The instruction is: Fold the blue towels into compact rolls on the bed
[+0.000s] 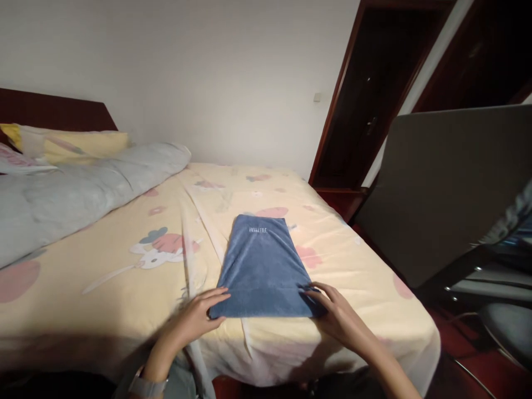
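Observation:
A blue plush cloth (264, 266) lies flat on the bed, wider at its near edge, with small white lettering near its far edge. At its near left corner is my left hand (201, 313), thumb at the near edge and fingers on top, pinching the corner. My right hand (334, 313) is at the near right corner, with its fingertips on the cloth and the thumb hidden behind the hand and fabric. A band is on my left wrist.
The bed (103, 316) has a yellow patterned sheet. A rolled grey quilt (95, 177) and a yellow pillow (87, 145) lie at the left by the headboard (58, 111). At the right stand a dark panel (444, 188) and a chair (507, 327); a door (374, 83) is behind.

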`<state>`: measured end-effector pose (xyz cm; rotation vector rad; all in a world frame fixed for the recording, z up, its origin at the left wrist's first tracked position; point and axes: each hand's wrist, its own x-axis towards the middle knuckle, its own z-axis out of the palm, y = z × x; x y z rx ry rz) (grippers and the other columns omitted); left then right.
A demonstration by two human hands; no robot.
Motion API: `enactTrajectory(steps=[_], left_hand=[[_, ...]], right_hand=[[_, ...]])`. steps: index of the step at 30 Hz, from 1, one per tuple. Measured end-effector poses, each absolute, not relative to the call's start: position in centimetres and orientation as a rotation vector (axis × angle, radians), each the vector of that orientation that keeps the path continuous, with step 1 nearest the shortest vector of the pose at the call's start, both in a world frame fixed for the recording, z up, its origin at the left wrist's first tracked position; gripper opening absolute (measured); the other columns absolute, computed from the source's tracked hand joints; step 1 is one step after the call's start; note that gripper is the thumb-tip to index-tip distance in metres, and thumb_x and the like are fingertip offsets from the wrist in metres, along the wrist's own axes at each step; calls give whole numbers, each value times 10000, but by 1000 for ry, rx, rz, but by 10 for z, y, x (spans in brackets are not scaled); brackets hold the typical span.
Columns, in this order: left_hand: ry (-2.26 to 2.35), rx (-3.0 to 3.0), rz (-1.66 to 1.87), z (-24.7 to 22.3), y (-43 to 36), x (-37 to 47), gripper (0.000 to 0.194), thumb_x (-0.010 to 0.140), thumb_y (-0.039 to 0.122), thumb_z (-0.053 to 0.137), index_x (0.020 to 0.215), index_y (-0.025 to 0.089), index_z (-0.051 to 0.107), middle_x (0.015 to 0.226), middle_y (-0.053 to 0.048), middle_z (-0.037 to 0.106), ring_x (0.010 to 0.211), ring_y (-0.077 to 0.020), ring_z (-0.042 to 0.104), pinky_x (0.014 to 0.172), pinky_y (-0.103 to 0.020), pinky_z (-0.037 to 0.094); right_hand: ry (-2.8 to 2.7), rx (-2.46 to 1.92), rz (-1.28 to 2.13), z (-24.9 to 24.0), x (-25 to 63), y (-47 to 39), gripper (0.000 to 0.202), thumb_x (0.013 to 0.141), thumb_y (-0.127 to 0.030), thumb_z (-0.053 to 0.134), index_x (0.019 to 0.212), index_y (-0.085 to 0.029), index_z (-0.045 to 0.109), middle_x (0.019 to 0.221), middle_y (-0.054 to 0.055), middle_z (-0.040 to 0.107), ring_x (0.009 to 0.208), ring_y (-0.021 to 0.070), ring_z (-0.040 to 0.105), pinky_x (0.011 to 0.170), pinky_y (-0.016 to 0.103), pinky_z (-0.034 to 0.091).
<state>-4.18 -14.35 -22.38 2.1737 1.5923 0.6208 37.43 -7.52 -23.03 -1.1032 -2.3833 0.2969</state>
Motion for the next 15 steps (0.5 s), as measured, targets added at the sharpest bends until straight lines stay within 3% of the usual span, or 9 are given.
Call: enactTrajectory(steps=[2, 4, 8, 12, 15], left_hand=[[1590, 2140, 663, -224, -144, -45, 530, 779, 175, 668, 1283, 338, 656, 1422, -11, 593, 1287, -244, 570, 1113, -364, 453], [1580, 2109, 708, -221, -143, -46, 485, 778, 155, 628, 1227, 326, 686, 1410, -20, 597, 1273, -236, 573, 1076, -350, 472], [1635, 1970, 863, -210, -132, -42, 263, 893, 391, 570, 1054, 255, 727, 1213, -69, 686, 1134, -227, 632, 955, -313, 508], [1871, 1643, 947, -203, -107, -37, 420, 908, 566, 471, 884, 210, 692, 778, -36, 715, 703, -188, 672, 656, -257, 499], [1972, 1505, 908, -206, -89, -33, 469, 900, 593, 447, 744, 203, 655, 592, -22, 655, 543, -183, 634, 546, -256, 440]], right_hand=[[-2318, -1133, 457, -230, 378, -75, 467, 781, -165, 586, 1240, -225, 647, 1289, 114, 615, 1186, 283, 591, 1013, 435, 499], [-2209, -1190, 697, -230, 380, -72, 363, 854, -239, 560, 1204, -220, 654, 1224, 102, 656, 1132, 267, 627, 977, 404, 521], [-1839, -1298, 1005, -231, 377, -51, 388, 908, -443, 547, 1183, -188, 647, 1106, 101, 719, 1010, 261, 688, 864, 348, 562], [-1590, -1473, 938, -234, 364, -18, 521, 875, -521, 532, 1208, -138, 655, 1029, 122, 740, 933, 268, 702, 740, 317, 565], [-1535, -1597, 905, -234, 357, 1, 495, 875, -511, 518, 1120, -131, 719, 1097, 130, 728, 992, 270, 688, 758, 298, 552]])
